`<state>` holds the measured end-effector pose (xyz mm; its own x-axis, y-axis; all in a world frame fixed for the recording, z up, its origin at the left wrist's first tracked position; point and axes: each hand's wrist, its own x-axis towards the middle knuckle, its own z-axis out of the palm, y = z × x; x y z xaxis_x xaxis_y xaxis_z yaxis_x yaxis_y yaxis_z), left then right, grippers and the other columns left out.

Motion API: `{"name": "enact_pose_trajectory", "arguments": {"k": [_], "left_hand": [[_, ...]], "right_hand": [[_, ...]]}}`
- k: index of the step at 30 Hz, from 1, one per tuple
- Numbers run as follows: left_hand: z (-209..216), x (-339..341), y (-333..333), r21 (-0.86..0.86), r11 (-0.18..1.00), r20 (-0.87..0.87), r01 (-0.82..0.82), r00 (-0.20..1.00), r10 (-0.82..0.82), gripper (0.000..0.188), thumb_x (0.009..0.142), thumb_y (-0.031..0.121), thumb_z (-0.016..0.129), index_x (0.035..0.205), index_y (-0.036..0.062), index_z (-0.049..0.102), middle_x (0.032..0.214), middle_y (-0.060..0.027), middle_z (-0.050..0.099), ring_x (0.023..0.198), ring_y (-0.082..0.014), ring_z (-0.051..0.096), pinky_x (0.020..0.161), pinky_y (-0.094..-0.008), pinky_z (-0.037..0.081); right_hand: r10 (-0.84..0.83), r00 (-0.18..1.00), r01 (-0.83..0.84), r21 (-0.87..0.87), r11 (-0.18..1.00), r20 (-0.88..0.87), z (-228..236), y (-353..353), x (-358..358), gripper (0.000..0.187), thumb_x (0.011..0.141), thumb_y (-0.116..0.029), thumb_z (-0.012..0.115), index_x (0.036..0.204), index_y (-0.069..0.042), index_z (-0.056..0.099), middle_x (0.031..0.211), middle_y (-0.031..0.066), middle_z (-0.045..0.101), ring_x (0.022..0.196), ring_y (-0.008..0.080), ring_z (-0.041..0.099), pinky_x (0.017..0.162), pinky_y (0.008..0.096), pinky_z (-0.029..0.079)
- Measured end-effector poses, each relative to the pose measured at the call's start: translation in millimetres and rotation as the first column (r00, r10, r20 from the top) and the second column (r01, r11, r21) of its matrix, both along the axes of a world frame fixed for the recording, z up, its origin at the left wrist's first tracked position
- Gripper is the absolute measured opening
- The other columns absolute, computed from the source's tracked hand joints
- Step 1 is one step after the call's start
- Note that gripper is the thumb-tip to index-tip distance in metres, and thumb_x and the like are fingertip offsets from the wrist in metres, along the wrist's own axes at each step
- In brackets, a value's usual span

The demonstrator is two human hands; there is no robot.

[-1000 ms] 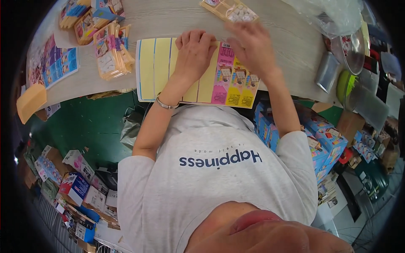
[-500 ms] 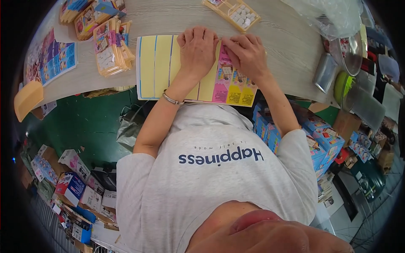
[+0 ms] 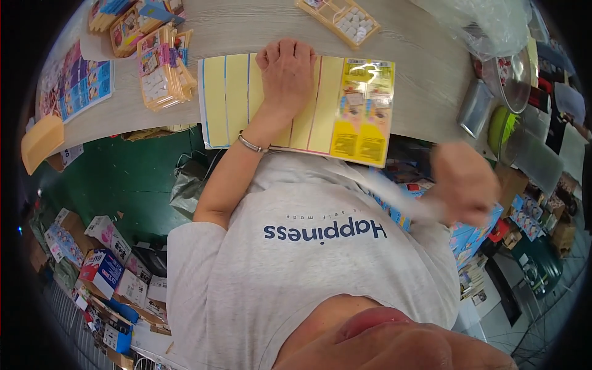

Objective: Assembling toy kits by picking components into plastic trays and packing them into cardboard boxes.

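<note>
Head view: the right hand (image 3: 465, 184), blurred, off the desk's (image 3: 425, 92) near edge, has its grip closed on a whitish strip (image 3: 404, 198); the sheet (image 3: 325, 114), yellow labels (image 3: 362, 114) at its right end, overhangs that edge; the left hand (image 3: 287, 77) lies palm down on it, whether its grip pinches anything I cannot tell; beyond lies a pack (image 3: 340, 22), more packs (image 3: 161, 71) to the left

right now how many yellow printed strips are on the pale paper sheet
2 on the pale sheet: one yellow strip at its right edge, another immediately left. Others may be hidden underneath.
</note>
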<state>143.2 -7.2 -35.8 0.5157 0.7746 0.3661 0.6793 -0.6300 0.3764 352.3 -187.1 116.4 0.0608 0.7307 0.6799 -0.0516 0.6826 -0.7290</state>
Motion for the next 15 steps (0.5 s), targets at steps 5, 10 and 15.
{"name": "enact_pose_trajectory", "arguments": {"k": [5, 10, 15], "left_hand": [[39.7, 33.0, 31.6, -0.07, 0.997, -0.209, 0.04, 0.976, -0.054, 0.031, 0.088, 0.024, 0.064, 0.117, 0.0113, 0.063, 0.121, -0.0105, 0.057, 0.124, -0.0328, 0.047, 0.106, -0.0519, 0.03], [48.0, 90.3, 49.5, -0.171, 0.985, -0.287, -0.037, 0.958, -0.014, 0.066, 0.092, 0.048, 0.058, 0.145, 0.0107, 0.047, 0.149, -0.0145, 0.044, 0.139, -0.0359, 0.037, 0.115, -0.054, 0.026], [8.2, 40.0, 105.5, 0.016, 0.85, -0.152, 0.527, 0.841, -0.518, 0.092, 0.081, 0.047, 0.075, 0.154, 0.0092, 0.032, 0.158, -0.0132, 0.031, 0.148, -0.0326, 0.026, 0.118, -0.0589, 0.019]], "right_hand": [[0.313, 0.935, -0.285, -0.169, 0.943, 0.167, 60.5, 39.3, 58.5, 0.023, 0.085, -0.018, 0.066, 0.064, -0.011, 0.059, 0.065, 0.0038, 0.059, 0.052, 0.02, 0.055, 0.048, 0.0313, 0.044], [0.205, 0.941, -0.143, -0.23, 0.963, 0.271, 35.5, 98.4, 21.3, 0.026, 0.073, -0.002, 0.08, 0.071, -0.008, 0.054, 0.077, 0.0062, 0.061, 0.063, 0.0166, 0.06, 0.052, 0.0286, 0.047], [0.004, 0.995, -0.056, -0.522, 0.851, -0.1, 0.7, 129.1, 25.6, 0.026, 0.078, 0.001, 0.079, 0.09, -0.005, 0.056, 0.08, 0.0074, 0.065, 0.064, 0.0146, 0.061, 0.052, 0.0255, 0.045]]}}
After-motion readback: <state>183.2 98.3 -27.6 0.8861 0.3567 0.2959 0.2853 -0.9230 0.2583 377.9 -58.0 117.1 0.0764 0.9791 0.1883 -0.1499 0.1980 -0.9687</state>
